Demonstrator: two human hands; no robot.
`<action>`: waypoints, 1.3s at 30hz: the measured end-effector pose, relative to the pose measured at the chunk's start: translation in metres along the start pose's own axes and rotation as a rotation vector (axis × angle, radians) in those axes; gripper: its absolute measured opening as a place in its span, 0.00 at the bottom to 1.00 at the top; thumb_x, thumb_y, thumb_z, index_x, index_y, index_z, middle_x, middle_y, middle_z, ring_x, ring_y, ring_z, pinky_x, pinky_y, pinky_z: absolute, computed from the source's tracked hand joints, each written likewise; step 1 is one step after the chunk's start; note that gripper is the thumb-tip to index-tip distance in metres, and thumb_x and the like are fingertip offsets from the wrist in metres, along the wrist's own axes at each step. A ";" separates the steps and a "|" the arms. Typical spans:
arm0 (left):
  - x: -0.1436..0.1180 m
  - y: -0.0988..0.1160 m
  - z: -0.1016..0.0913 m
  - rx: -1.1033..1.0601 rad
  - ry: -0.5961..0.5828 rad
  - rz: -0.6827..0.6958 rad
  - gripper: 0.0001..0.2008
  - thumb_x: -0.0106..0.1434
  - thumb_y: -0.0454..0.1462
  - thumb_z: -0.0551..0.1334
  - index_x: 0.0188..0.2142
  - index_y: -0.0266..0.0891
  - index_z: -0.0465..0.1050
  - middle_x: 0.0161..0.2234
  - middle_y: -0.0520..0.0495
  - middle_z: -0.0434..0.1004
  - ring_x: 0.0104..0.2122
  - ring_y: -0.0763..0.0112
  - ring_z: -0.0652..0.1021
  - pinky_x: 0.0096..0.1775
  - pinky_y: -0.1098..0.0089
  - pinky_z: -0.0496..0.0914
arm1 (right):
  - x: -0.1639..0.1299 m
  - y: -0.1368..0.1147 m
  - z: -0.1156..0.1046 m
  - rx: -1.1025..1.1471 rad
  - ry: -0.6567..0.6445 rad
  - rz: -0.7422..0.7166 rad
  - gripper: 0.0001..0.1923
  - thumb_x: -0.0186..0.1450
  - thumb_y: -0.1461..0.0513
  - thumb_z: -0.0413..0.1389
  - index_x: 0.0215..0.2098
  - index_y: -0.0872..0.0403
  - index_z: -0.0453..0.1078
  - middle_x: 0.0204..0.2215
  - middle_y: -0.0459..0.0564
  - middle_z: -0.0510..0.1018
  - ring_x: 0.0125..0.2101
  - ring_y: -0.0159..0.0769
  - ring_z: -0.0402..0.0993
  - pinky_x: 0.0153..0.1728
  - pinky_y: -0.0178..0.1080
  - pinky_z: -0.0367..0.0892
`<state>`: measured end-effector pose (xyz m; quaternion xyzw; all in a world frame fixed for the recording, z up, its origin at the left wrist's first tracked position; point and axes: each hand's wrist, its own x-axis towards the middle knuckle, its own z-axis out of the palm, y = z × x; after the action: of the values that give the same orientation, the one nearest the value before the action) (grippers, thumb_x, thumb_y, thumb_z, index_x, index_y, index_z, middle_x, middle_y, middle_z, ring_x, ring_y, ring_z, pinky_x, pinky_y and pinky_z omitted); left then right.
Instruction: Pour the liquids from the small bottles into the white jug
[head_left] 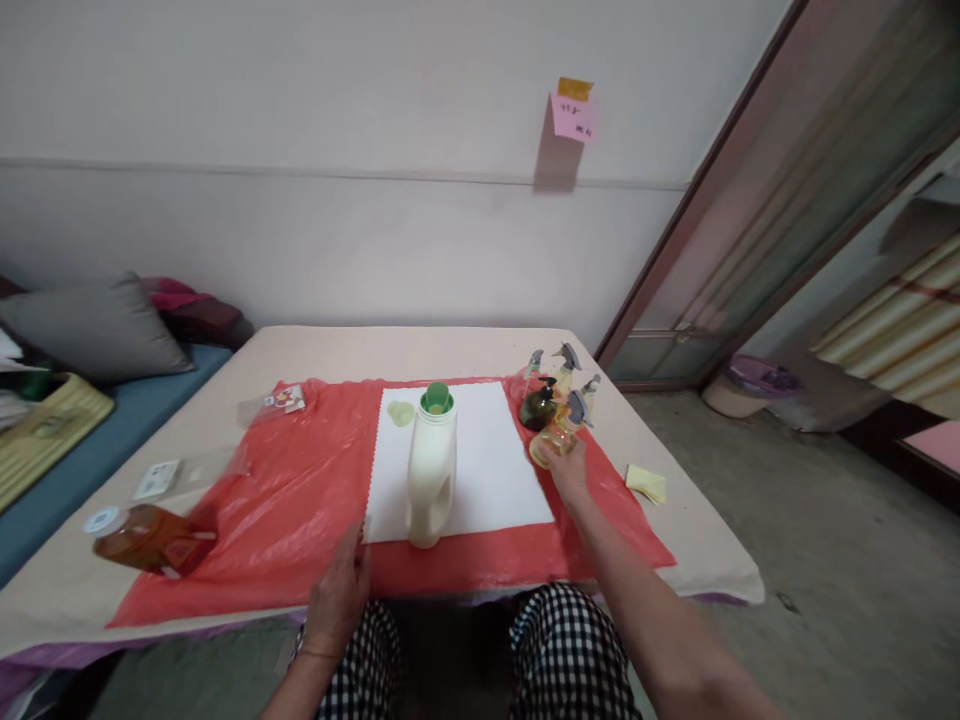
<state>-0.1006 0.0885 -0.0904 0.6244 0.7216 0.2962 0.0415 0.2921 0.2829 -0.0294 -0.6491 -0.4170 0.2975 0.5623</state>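
Note:
My right hand (568,468) is closed round a clear spray bottle (553,440) with yellowish contents and a grey trigger head, at the right side of the table. Close behind it stand a dark green pump bottle (537,409) and several clear spray bottles (566,378). My left hand (341,585) is by the front edge of the red plastic sheet (300,500), fingers stretched out, holding nothing. Between my hands a large cream jug (431,480) with a handle and a green-rimmed open mouth stands upright on a white mat (487,480).
A jar of amber liquid (150,538) with a white lid lies at the left front. Clear plastic packets (157,480) lie behind it. A green round lid-like piece (401,413) rests on the mat. Folded yellow paper (645,484) is at the right edge; a wall stands behind.

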 end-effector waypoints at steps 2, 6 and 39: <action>0.000 0.001 0.000 0.009 0.014 0.011 0.23 0.71 0.41 0.53 0.63 0.39 0.64 0.53 0.39 0.80 0.42 0.60 0.84 0.43 0.64 0.76 | -0.016 -0.005 -0.008 0.019 -0.023 0.020 0.40 0.54 0.51 0.66 0.60 0.57 0.61 0.51 0.60 0.77 0.47 0.46 0.76 0.48 0.47 0.71; 0.000 0.005 0.000 0.038 0.034 0.002 0.22 0.71 0.40 0.53 0.61 0.36 0.66 0.52 0.37 0.80 0.43 0.58 0.83 0.41 0.64 0.76 | -0.062 -0.024 -0.024 0.061 -0.118 0.016 0.41 0.51 0.49 0.66 0.58 0.55 0.63 0.52 0.58 0.77 0.50 0.48 0.75 0.52 0.49 0.69; -0.080 0.188 -0.075 -0.934 -0.366 -0.019 0.62 0.38 0.45 0.78 0.70 0.41 0.53 0.64 0.30 0.65 0.61 0.35 0.70 0.59 0.41 0.66 | -0.251 -0.132 -0.083 0.054 -0.710 0.041 0.40 0.44 0.65 0.67 0.56 0.51 0.66 0.51 0.53 0.78 0.52 0.51 0.74 0.56 0.52 0.67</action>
<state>0.0490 -0.0057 0.0360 0.5743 0.4985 0.4728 0.4452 0.2168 0.0260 0.0950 -0.4985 -0.5653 0.5266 0.3931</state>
